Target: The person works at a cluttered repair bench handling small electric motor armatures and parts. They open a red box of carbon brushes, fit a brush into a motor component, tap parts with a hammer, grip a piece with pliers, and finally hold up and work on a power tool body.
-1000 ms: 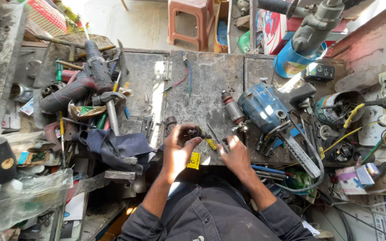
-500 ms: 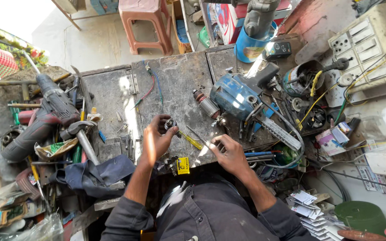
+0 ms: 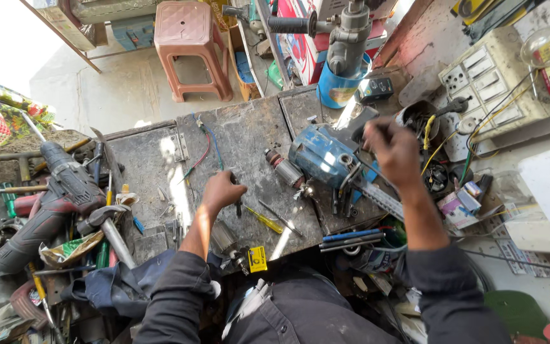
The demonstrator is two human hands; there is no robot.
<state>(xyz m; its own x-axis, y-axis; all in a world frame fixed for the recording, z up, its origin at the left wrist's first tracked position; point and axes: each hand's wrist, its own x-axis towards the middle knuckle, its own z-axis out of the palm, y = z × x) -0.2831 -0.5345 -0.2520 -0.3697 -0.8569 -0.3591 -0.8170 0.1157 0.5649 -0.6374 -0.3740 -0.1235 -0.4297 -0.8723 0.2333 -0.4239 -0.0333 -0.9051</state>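
The blue power tool body (image 3: 323, 159) lies on the far right part of my tabletop (image 3: 249, 137), its bulk just left of my right hand (image 3: 393, 150), which is lifted above its upper right end with the fingers curled; the hand is blurred, so I cannot tell whether it grips anything. The tool's long axis runs slantwise, from a ribbed metal armature (image 3: 282, 169) at its near left end up toward the right. My right hand is much the nearer one. My left hand (image 3: 222, 191) rests closed, knuckles up, on the scarred grey metal, well apart from the tool; what it pinches I cannot tell. A yellow-handled screwdriver (image 3: 263, 220) lies just beside it. Farther left sit a dark cordless drill (image 3: 65, 185) and a steel hammer (image 3: 109, 223); beyond the bench stands a pink plastic stool (image 3: 189, 38).
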